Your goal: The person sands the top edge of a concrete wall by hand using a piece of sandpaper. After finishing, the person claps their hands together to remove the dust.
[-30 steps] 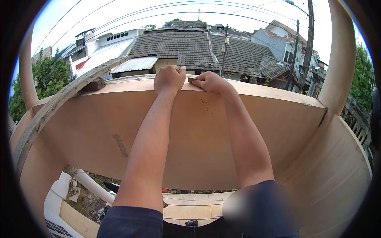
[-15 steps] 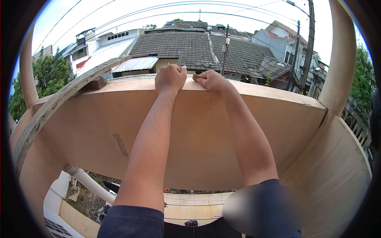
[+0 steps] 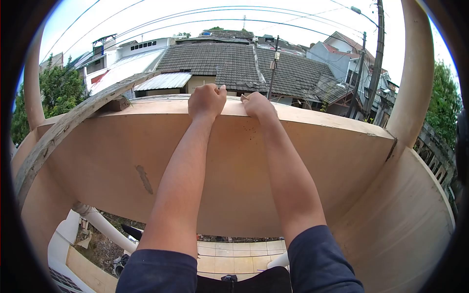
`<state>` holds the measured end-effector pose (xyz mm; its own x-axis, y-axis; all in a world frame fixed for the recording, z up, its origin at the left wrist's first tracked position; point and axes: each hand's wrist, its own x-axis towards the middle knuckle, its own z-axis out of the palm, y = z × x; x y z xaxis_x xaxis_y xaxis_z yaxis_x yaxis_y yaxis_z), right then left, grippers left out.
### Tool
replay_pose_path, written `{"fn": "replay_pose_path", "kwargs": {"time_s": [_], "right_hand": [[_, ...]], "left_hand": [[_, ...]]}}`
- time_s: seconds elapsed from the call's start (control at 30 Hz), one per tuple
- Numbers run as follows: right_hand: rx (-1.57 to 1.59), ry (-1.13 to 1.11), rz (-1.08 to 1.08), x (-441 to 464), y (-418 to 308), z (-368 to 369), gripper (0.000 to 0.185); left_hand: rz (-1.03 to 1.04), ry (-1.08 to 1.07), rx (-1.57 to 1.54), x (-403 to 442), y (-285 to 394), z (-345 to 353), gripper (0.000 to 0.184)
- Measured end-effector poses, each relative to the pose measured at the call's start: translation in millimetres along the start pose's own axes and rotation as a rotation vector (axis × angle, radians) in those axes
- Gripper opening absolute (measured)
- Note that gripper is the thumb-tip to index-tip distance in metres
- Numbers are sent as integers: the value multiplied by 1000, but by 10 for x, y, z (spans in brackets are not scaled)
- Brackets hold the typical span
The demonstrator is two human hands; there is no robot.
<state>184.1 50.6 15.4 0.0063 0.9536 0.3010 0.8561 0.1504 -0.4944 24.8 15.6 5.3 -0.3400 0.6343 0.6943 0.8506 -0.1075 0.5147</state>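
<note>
Right arm (image 3: 295,183) swung inward, right hand (image 3: 260,105) pinches a brown piece (image 3: 244,97) at upper centre; left hand (image 3: 206,101) clenched, contents hidden; work seemingly continues.

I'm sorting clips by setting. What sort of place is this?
Probably a raised outdoor part of a house in a residential neighbourhood, perhaps a balcony: tiled roofs spread beyond the peach-coloured wall, a utility pole rises behind it, and a tiled floor shows below.
</note>
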Motion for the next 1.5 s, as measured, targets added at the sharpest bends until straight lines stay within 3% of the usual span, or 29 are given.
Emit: {"fn": "replay_pose_path", "kwargs": {"time_s": [0.13, 0.23, 0.3, 0.43, 0.5, 0.57, 0.63, 0.77, 0.87, 1.03, 1.1, 1.17, 1.23, 1.27, 1.4, 1.47, 1.5], "right_hand": [[-72, -4, 73, 117, 33, 20, 33], [53, -250, -277, 290, 188, 42, 34], [128, -308, -388, 276, 256, -20, 36], [93, -285, -308, 176, 142, -30, 38], [-188, -17, -14, 117, 49, 91, 42], [-170, -29, -30, 153, 87, 92, 43], [18, -217, -254, 288, 169, 123, 39], [25, -260, -359, 247, 184, 72, 38], [-21, -31, 34, -164, -70, -107, 34], [-38, -19, -54, 119, 114, 49, 35], [50, -156, -389, 189, 187, 31, 33], [56, -228, -316, 127, 132, -11, 31], [-41, 60, 59, -130, -51, -50, 30], [-93, 47, 90, -158, -76, -78, 31], [-133, 31, 6, 0, 58, -28, 31], [26, -218, -262, 177, 192, -64, 33], [20, -215, -255, 192, 202, -88, 33]], "left_hand": [[1, 30, -6, -29, -15, -28, 40], [27, 42, 10, -33, -16, -6, 40], [49, 49, 19, -46, -10, -8, 40], [36, 27, 29, -48, 17, -45, 39], [36, 24, 36, -50, -12, -28, 39], [51, 79, 31, -44, -25, 7, 39], [52, 73, 31, -27, -17, -5, 39], [37, 38, 32, -26, -10, -5, 38], [36, 26, 9, -38, -6, -21, 38], [43, 67, 7, -47, -21, -22, 38], [48, 62, 0, -39, -17, -5, 37], [55, 59, 6, -36, -24, 5, 37], [53, 61, 6, -53, -11, 2, 37], [52, 65, 11, -52, -11, -11, 36], [38, 68, -2, -56, -28, -27, 36], [7, -46, 35, -46, 24, -79, 35], [9, -51, 26, -22, 27, -62, 35]]}}
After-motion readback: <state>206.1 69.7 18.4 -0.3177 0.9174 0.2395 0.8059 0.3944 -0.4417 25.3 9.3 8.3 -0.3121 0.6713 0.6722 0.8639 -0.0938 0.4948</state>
